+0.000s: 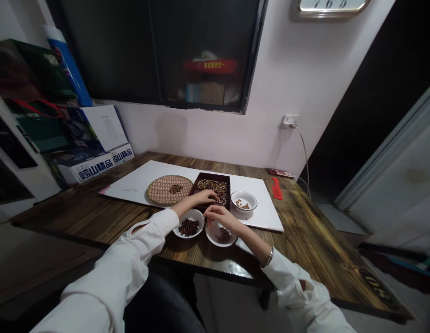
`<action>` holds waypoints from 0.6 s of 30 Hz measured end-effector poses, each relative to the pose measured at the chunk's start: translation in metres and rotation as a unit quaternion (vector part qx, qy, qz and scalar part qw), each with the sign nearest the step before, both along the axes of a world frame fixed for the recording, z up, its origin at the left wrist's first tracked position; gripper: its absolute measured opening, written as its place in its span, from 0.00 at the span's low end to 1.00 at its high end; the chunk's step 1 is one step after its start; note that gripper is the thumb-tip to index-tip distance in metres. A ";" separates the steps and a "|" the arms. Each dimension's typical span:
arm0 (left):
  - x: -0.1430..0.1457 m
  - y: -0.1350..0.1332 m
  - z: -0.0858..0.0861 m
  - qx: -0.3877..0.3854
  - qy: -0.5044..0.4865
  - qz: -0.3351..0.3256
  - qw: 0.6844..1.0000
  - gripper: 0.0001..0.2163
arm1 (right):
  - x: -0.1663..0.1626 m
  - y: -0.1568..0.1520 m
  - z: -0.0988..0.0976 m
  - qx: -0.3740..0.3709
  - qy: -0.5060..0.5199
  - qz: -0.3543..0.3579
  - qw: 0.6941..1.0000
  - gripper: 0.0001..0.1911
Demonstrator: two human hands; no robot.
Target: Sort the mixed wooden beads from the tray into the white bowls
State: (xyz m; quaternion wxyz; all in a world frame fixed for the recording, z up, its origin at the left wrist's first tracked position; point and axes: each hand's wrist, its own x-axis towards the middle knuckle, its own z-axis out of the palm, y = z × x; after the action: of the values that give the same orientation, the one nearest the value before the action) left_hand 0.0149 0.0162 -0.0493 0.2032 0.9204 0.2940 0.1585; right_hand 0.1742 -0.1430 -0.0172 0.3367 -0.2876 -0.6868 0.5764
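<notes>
Grip state: left hand [204, 198] is reached forward with its fingers curled down onto the beads [211, 185] at the near edge of the dark rectangular tray [226, 178]. Whether a bead is pinched cannot be told at this size. Right hand [220, 215] has its fingertips drawn together just above the near right bowl [211, 237]. Anything between them is too small to see.

Layout, largest item first:
- Wooden table [305, 236]: carries everything, with the person seated at its near edge.
- White sheet [263, 217]: lies flat on the table under most of the items.
- Round woven tray [159, 194]: sits left of the dark tray with a small heap of beads at its centre.
- Dark rectangular tray: stands at the middle of the sheet and holds a loose layer of mixed brown and pale beads.
- Near left bowl [200, 217]: holds dark round beads and sits just beside the left wrist.
- Near right bowl: holds a few dark beads.
- Far bowl [252, 198]: holds a few pale beads, to the right of the dark tray.

Probable faults:
- The two near bowls stand at the sheet's near edge, close under both forearms. A dragged sleeve or wrist could tip one and scatter its contents.
- Round beads released from above a bowl may bounce off the rim and roll across the table to the floor.
- Lighting is dim, and similar brown tones could cause a bead to be placed in the wrong bowl.
</notes>
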 end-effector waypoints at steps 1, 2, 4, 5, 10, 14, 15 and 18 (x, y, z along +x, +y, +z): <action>0.000 0.000 0.000 0.001 0.001 -0.001 1.000 0.10 | 0.000 0.000 0.000 0.000 0.002 -0.001 1.000 0.21; 0.000 0.000 0.000 0.002 0.002 -0.002 1.000 0.10 | 0.000 0.000 0.000 -0.001 0.003 -0.002 1.000 0.21; 0.001 0.001 0.000 0.004 0.004 -0.001 1.000 0.10 | 0.000 -0.001 0.001 -0.006 0.006 -0.003 1.000 0.21; 0.002 0.002 0.000 0.005 0.006 0.000 1.000 0.09 | 0.000 -0.001 0.001 -0.008 0.008 -0.003 1.000 0.21; 0.003 0.001 0.000 0.003 0.007 0.005 1.000 0.09 | 0.000 -0.003 0.002 -0.016 0.018 -0.008 1.000 0.21; 0.001 -0.006 0.004 0.002 0.001 0.010 1.000 0.11 | -0.002 -0.004 0.001 -0.027 0.026 -0.006 0.999 0.21; 0.001 -0.008 0.006 0.006 0.006 0.008 1.000 0.11 | -0.002 -0.004 0.001 -0.029 0.028 -0.006 0.999 0.20; 0.003 -0.014 0.012 0.019 0.033 0.025 0.999 0.09 | -0.002 -0.005 0.001 -0.034 0.035 -0.005 0.999 0.20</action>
State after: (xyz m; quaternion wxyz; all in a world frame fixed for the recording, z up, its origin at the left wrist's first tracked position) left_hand 0.0181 0.0023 -0.0372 0.1716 0.9212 0.3203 0.1392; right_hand 0.1724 -0.1482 -0.0160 0.3534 -0.2823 -0.6528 0.6076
